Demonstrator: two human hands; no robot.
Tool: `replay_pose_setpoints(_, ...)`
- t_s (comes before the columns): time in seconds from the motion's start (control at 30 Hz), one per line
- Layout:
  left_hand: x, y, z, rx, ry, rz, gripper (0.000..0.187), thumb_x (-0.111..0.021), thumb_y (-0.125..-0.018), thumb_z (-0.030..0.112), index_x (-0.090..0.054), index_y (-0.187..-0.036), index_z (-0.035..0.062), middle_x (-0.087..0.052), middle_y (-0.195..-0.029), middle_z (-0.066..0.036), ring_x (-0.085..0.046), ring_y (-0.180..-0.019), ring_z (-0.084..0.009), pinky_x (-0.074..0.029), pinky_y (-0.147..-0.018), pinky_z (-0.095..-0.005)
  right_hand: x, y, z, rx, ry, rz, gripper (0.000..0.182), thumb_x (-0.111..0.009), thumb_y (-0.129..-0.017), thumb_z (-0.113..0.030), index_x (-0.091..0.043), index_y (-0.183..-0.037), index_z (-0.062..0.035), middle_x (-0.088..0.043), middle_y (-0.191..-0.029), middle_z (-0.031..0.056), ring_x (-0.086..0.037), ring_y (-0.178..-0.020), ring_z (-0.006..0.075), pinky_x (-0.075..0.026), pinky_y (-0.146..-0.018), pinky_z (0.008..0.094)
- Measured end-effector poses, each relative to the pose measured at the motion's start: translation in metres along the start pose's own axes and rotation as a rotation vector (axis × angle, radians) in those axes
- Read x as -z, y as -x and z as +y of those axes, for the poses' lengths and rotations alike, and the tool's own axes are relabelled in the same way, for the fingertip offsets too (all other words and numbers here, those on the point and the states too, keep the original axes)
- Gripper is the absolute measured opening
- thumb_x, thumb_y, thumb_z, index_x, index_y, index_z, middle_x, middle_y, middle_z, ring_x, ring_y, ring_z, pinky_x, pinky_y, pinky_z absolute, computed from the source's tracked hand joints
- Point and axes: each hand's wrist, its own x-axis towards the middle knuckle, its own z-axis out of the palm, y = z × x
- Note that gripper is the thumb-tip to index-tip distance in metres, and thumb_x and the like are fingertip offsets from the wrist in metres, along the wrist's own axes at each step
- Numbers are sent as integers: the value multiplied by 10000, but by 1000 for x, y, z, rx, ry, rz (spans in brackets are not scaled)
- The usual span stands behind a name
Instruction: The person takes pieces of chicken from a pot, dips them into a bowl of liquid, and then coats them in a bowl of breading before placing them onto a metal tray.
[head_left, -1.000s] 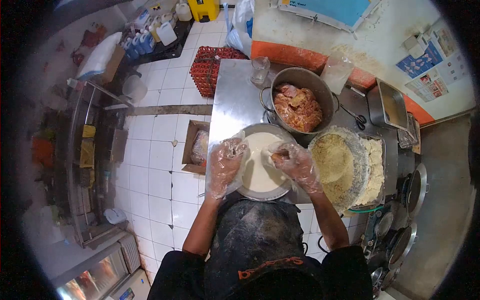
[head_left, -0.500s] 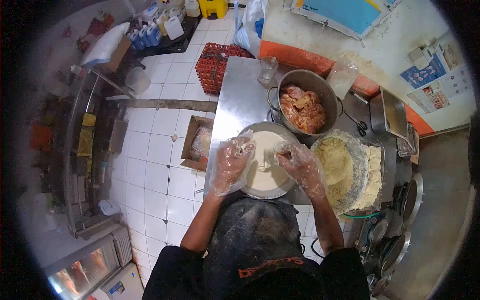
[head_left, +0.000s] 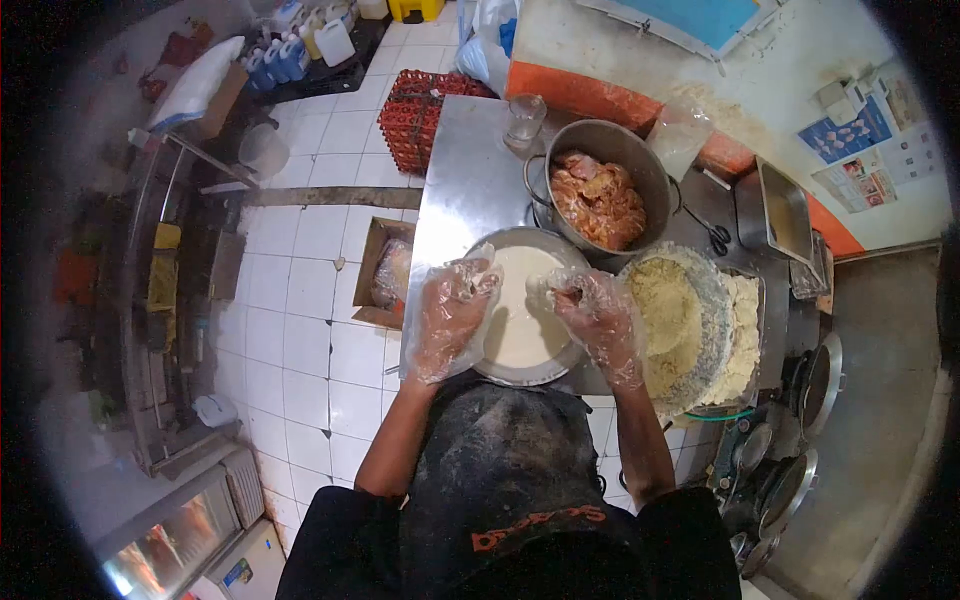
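while gloved, both hands (head_left: 520, 305) hover curled over the batter bowl (head_left: 520, 345).

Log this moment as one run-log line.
left hand: gloved, over batter bowl rim | right hand: gloved, pinching battered piece | pot of marinated meat behind | flour tray right

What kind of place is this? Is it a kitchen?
Probably a food-shop kitchen: a steel table holds a pot of marinated meat, a bowl of batter and a flour tray, where gloved hands work.
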Motion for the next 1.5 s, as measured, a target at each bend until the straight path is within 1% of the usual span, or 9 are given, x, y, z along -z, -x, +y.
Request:
replay_pose_setpoints(0.1,-12,-1,3,10,80,142,308,-748,-929,141,-698,-1199,1,-757,-1050,-150,-731,-919,-247,-574,-820,-364,11,-11,-12,91,55,-53,227,-805,-800,-81,-675,-985,-77,-687,-861,97,-688,-748,292,-548,-673,406)
replay_pose_setpoints(0.17,-15,-17,6,533,213,-22,280,-747,-926,131,-713,-1173,5,-759,-1050,-160,-728,-947,-246,-565,-862,-371,11,-9,-10,145,67,-19,221,-802,-793,-74,-677,-975,-75,-686,-861,99,-687,-754,295,-548,-676,408)
replay_pose_setpoints(0.73,-20,7,-20,180,-53,-25,254,-741,-926,138,-745,-1151,19,-767,-1066,-181,-755,-932,-262,-587,-813,-376,21,10,-29,-103,-106,-74,260,-798,-816,-74,-702,-1056,-47,-705,-1014,131,-696,-963,303,-556,-817,423)
replay_pose_setpoints(0.8,-20,7,-29,-69,-306,-18,267,-743,-933,152,-743,-1162,14,-769,-1061,-183,-755,-933,-258,-588,-812,-374,22,12,-18,314,336,-138,261,-793,-832,-94,-711,-1071,-29,-698,-1102,143,-681,-1049,308,-557,-878,426)
replay_pose_setpoints(0.9,-26,11,-20,120,-29,3,288,-755,-935,179,-742,-1171,12,-771,-1050,-184,-755,-942,-251,-589,-814,-375,24,9,-37,-132,-79,-182,260,-786,-847,-127,-728,-1075,-15,-681,-1199,151,-658,-1127,328,-551,-936,437)
replay_pose_setpoints(1.03,-11,-6,7,349,166,-42,294,-754,-930,166,-737,-1177,7,-764,-1090,-198,-757,-953,-276,-594,-816,-378,11,22,-13,376,188,-95,284,-769,-867,-123,-714,-1121,-7,-671,-1236,165,-644,-1161,356,-553,-952,433)
replay_pose_setpoints(1.13,-15,-1,-5,53,-12,71,294,-758,-912,143,-738,-1173,8,-760,-1095,-203,-749,-995,-286,-578,-877,-394,2,16,-11,222,99,-160,275,-772,-870,-112,-702,-1115,-11,-673,-1235,154,-657,-1144,327,-555,-947,413)
replay_pose_setpoints(1.33,-10,-12,15,500,153,-43,292,-759,-911,146,-734,-1166,5,-750,-1108,-205,-732,-1012,-328,-567,-906,-398,49,21,6,-154,-17,-58,293,-817,-819,-99,-685,-1077,-58,-728,-1087,101,-721,-973,259,-578,-882,383)
replay_pose_setpoints(1.5,-26,6,16,256,-33,-45,301,-754,-910,144,-730,-1177,7,-740,-1099,-232,-730,-1002,-322,-558,-896,-387,138,19,3,-163,315,67,216,-816,-792,-36,-675,-954,-62,-742,-955,95,-730,-927,243,-582,-808,361)
